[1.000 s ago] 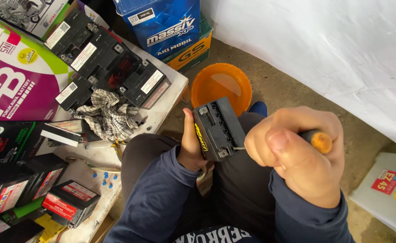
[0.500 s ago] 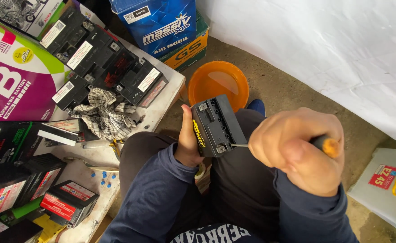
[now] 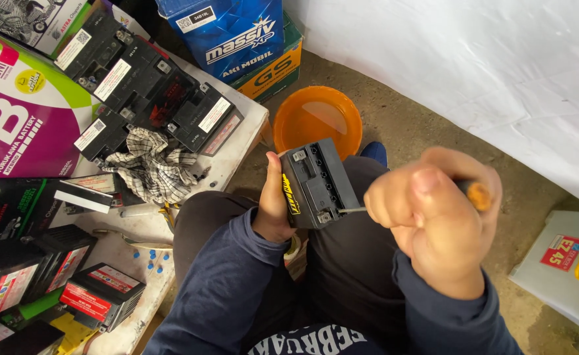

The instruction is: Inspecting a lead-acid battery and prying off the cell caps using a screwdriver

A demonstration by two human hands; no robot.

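A: What is the biggest thing here?

B: The white plastic sheet [image 3: 473, 72] at the back, soft and creased, hanging down to the rough concrete floor [image 3: 408, 131]. Next is the white desk [image 3: 237, 141] on the left, scratched and dirty.

A: And the packages?

B: At the far left lies a glossy cardboard box [image 3: 20, 125], purple and green with big white letters. At the top stands a blue carton [image 3: 227, 33] with a small white label, on a green and orange carton [image 3: 276, 72]. On the desk is a row of black batteries [image 3: 144, 98], hard plastic, each with a white rectangular sticker. Low at the left are more black batteries [image 3: 98, 296] with red labels. At the right edge lies a grey flat box [image 3: 552, 269] with a red square sticker.

A: Smaller things?

B: A round orange plastic bowl [image 3: 317, 118] on the floor, and a crumpled checked cloth [image 3: 151, 164], black and white, on the desk.

A: Where is the thing in the hands?

B: The small black battery [image 3: 319, 184], box-shaped with a yellow label on its side, is above the lap. The left hand [image 3: 273, 207] has its grip clamped on it. The right hand [image 3: 434, 217] is a closed fist around a screwdriver [image 3: 477, 194] with an orange handle; its thin metal tip touches the battery's corner terminal.
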